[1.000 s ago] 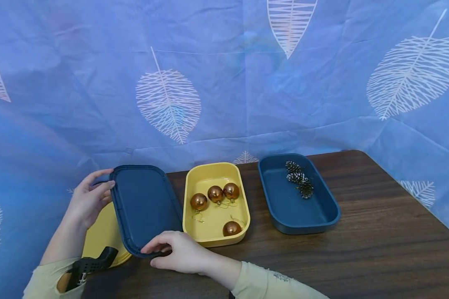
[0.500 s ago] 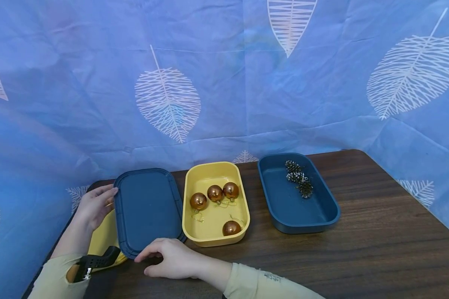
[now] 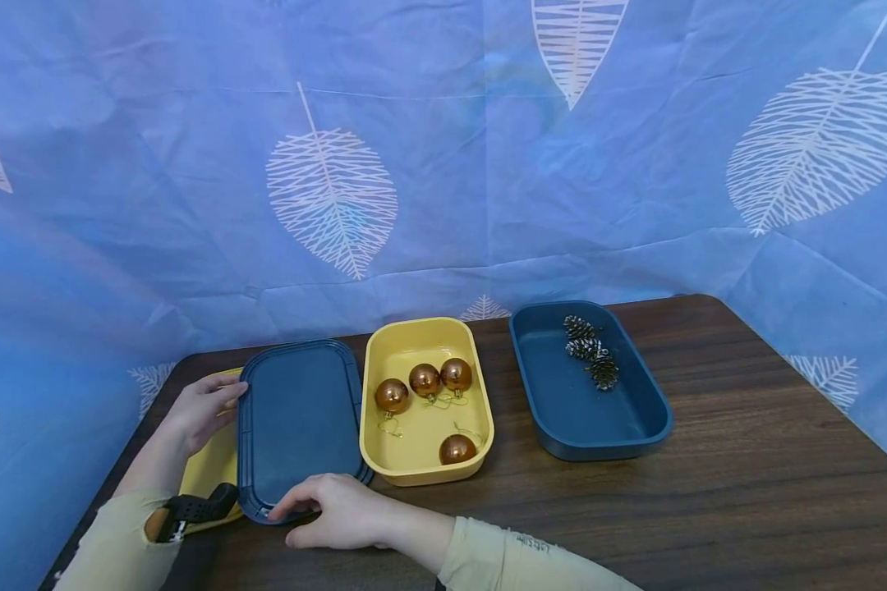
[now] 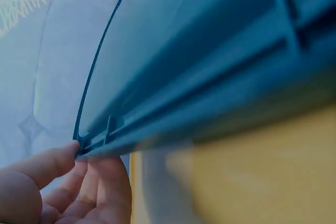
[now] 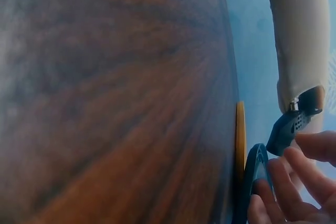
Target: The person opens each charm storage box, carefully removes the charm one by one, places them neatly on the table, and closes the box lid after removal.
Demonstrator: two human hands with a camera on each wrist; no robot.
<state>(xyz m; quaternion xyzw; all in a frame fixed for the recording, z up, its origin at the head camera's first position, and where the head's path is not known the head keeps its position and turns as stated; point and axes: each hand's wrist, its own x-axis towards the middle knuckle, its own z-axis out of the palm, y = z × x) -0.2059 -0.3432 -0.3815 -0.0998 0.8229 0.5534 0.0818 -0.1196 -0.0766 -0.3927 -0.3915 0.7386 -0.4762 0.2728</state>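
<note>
The left hand (image 3: 205, 410) pinches the left edge of a dark blue lid (image 3: 303, 427). In the left wrist view, the thumb lies on top of the lid's corner and the fingers are beneath it. A yellow lid (image 3: 210, 472) lies partly covered under the blue one. At the blue lid's near edge is the right hand (image 3: 343, 510), its fingertips touching the rim and its thumb apart. Right of the lid stands a yellow box (image 3: 421, 439) with several shiny brown baubles (image 3: 425, 379). Farther right, a blue box (image 3: 584, 410) contains 3 pine cones (image 3: 602, 372).
Everything stands on a dark wooden table (image 3: 746, 460). A blue cloth (image 3: 443, 180) with white leaf prints hangs behind it and at the sides. The blue lid's right edge lies close against the yellow box.
The blue lid has come down from a tilted pose to lie flatter, shifting slightly right and toward the person. The left hand moved with it; the right hand loosened at the near edge.
</note>
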